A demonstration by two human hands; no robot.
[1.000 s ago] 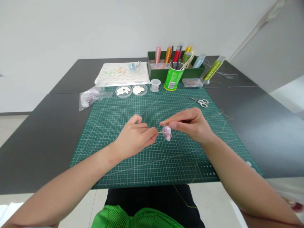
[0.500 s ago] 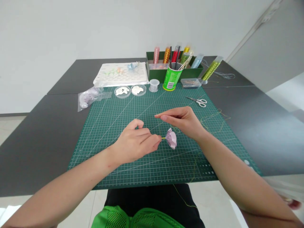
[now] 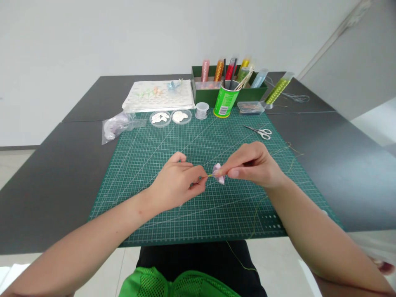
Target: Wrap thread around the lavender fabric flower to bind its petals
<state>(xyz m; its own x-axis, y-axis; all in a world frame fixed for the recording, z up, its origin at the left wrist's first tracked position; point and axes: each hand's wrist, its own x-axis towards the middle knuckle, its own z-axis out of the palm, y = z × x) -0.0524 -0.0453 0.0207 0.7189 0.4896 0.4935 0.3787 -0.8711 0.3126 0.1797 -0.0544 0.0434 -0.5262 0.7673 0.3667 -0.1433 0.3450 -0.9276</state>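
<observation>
My left hand (image 3: 182,181) pinches the thin green stem (image 3: 210,175) of a pale lilac fabric flower (image 3: 220,180) between thumb and forefinger, over the middle of the mat. The blossom points right, toward my other hand. My right hand (image 3: 253,165) is closed with the thumb near the fingers, and its forefinger reaches across the petals, covering part of them. Whatever lies between those right fingertips is too small to make out. A fine yellow-green thread (image 3: 255,214) trails over the mat below my right wrist and hangs down onto my lap.
White-handled scissors (image 3: 262,133) lie on the green cutting mat (image 3: 148,152). Behind stand two dishes of white pieces (image 3: 161,118), a clear spool (image 3: 202,110), a green can (image 3: 225,101) and a box (image 3: 206,97) of thread tubes. A plastic bag (image 3: 116,126) lies left.
My right hand has come down and its forefinger now reaches the flower. The blossom has turned and shifted slightly left and up in my left hand, which still pinches the stem.
</observation>
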